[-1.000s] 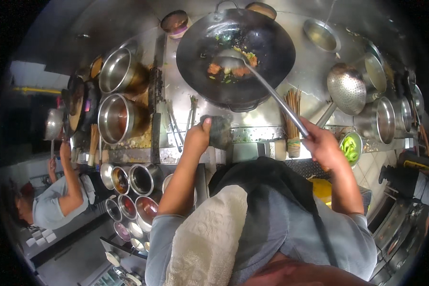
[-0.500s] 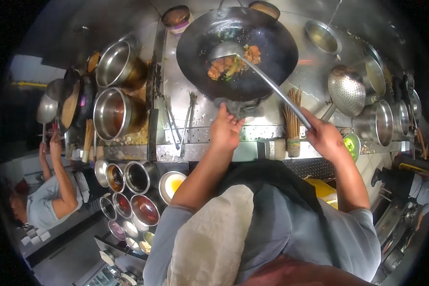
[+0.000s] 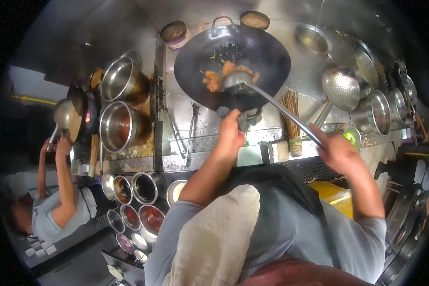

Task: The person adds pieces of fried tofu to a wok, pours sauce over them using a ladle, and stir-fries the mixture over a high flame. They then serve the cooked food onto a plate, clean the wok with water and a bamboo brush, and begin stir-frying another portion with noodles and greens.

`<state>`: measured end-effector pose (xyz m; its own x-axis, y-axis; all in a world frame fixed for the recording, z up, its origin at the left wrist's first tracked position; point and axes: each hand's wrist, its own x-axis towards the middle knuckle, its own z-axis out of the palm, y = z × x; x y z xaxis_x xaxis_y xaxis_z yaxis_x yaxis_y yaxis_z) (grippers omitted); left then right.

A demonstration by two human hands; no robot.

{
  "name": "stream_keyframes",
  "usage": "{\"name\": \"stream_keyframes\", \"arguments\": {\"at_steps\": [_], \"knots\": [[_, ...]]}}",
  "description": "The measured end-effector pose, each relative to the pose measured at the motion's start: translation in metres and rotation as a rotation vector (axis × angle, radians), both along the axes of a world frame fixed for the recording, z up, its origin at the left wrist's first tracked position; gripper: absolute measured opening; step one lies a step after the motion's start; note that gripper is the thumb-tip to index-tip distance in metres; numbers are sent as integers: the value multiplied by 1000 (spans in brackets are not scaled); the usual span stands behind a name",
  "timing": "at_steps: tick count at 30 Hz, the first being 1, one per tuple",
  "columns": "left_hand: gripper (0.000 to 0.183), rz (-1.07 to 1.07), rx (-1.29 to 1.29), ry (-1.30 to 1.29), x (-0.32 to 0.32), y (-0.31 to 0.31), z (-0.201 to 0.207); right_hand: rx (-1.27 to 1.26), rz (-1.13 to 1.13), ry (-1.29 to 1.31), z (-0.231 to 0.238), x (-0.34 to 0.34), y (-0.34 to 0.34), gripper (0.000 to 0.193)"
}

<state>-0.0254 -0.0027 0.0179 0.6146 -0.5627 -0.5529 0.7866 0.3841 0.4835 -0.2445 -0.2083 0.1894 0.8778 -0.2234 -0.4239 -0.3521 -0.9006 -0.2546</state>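
Note:
My right hand point(image 3: 338, 151) is closed round the long metal handle of a ladle point(image 3: 282, 109). The ladle's bowl rests among browned, chunky pieces of food point(image 3: 212, 82) inside a big black wok point(image 3: 190, 59). Bits of chopped green cling to the wok's far inner wall. At the wok's near edge my left hand point(image 3: 231, 131) grips a dark grey cloth point(image 3: 249, 120) bunched against the rim. Whatever part of the wok lies under the cloth is hidden.
Left of the wok stand steel pots point(image 3: 115, 126) and tongs point(image 3: 191, 136); sauce bowls point(image 3: 145, 188) sit nearer. To the right are a bamboo brush point(image 3: 293, 126), a perforated strainer point(image 3: 341, 88) and more pots point(image 3: 380, 112). Another person point(image 3: 64, 202) works at far left.
The wok has tipped, showing more of its far wall and handle. The ladle's bowl has moved nearer, into the food. My left hand's fingers have closed on the cloth.

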Motion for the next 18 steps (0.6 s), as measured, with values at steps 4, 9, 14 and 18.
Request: {"name": "stream_keyframes", "arguments": {"at_steps": [4,9,14,18], "knots": [[29,-25,140,-153,-58,35,-51,14,-114,-286,-66,2,4,68],[34,-60,27,36,-28,38,-49,300,-158,-393,-2,-40,-11,69],[25,1,-88,16,-6,20,9,323,-204,77,68,-52,-14,71],[23,-27,-131,15,-2,14,-2,106,-77,-21,15,-9,4,69]]}}
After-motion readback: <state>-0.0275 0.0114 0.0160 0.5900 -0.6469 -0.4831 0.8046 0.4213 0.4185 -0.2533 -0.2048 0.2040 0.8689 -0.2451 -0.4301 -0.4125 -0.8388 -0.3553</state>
